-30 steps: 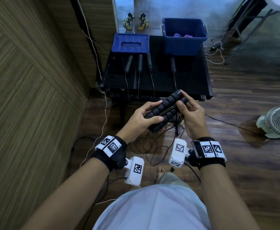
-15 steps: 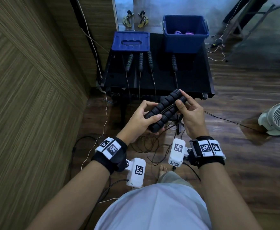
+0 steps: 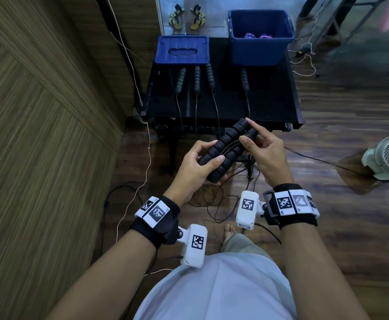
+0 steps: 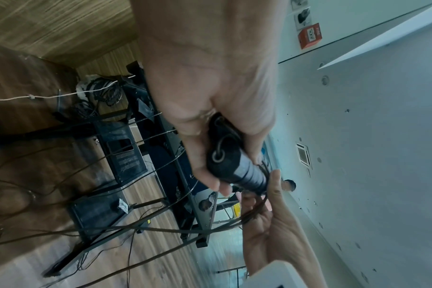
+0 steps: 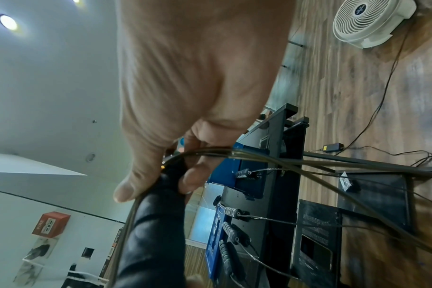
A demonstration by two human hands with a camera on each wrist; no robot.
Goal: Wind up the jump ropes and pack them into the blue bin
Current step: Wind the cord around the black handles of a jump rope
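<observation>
- The left hand (image 3: pixel 194 168) grips the near end of a pair of black foam handles (image 3: pixel 225 148) held side by side, thumb across the top and fingers curled underneath.
- The right hand (image 3: pixel 261 155) pinches the far end of the same pair with thumb and fingertips; in the right wrist view a bundle of thin cord (image 5: pixel 271 157) runs under those fingers.
- The rest of the cord hangs off the handles in loose loops to the wooden floor (image 3: pixel 327 227), so the winding looks only partly done.
- My guess on handling: the ribbed foam should be light, soft and grippy, a good place to hold. The cord looks thin, springy and slick, likely to uncoil or tangle unless each turn is pinned against the handles.
- Farther off, four more jump rope handles (image 3: pixel 197 79) lie on the black desk (image 3: pixel 269 102), cords trailing over its near edge.
- At the back of the desk sit a blue lid (image 3: pixel 182 50) and the blue bin (image 3: pixel 261 49), which already holds something purple.
</observation>
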